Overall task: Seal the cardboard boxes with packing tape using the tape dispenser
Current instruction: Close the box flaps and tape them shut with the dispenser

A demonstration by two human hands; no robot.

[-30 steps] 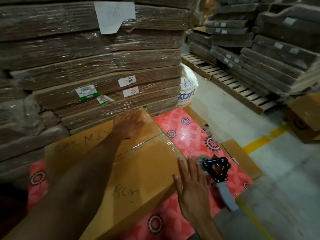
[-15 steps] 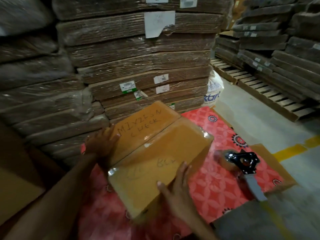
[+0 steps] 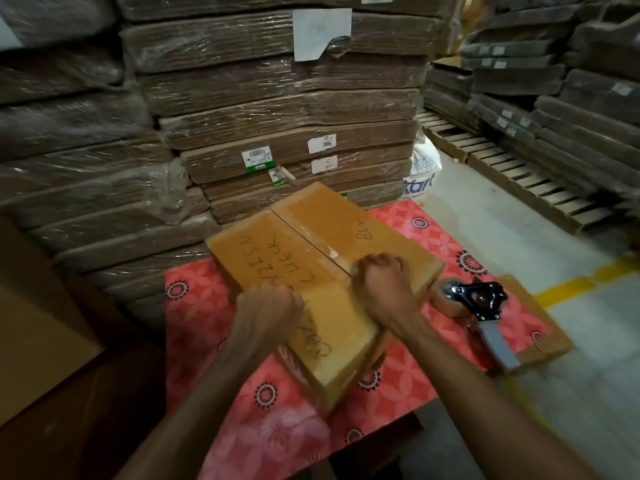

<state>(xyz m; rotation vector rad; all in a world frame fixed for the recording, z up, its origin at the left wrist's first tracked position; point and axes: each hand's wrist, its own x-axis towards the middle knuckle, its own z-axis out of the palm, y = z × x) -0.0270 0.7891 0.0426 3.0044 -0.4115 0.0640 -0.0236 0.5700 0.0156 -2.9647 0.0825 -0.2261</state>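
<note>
Head view: I read the step in hand as working the near end of the centre seam on the brown cardboard box with handwritten marks [image 3: 313, 237]. The box sits on the red floral-patterned mat [image 3: 204, 341]. A glossy strip along the seam looks to me like clear tape already laid.

1. The left hand [image 3: 268, 306] rests on the box top near its front edge, with fingers curled under and knuckles up.
2. The right hand [image 3: 388, 282] sits at the seam's near end, fingers likewise curled.
3. I cannot tell whether either hand pinches tape or a flap edge, or only presses down. Blur hides the fingertips.

The black-framed tape dispenser with grey handle and tan roll [image 3: 479, 303] lies just beside the box's right side. It is near the right hand but apart from it, with the handle pointing toward me. Neither hand touches it.

Next move, in my judgement: free the right hand, take the dispenser by its handle, and lay tape over any unsealed edge while the left hand steadies the box.
</note>
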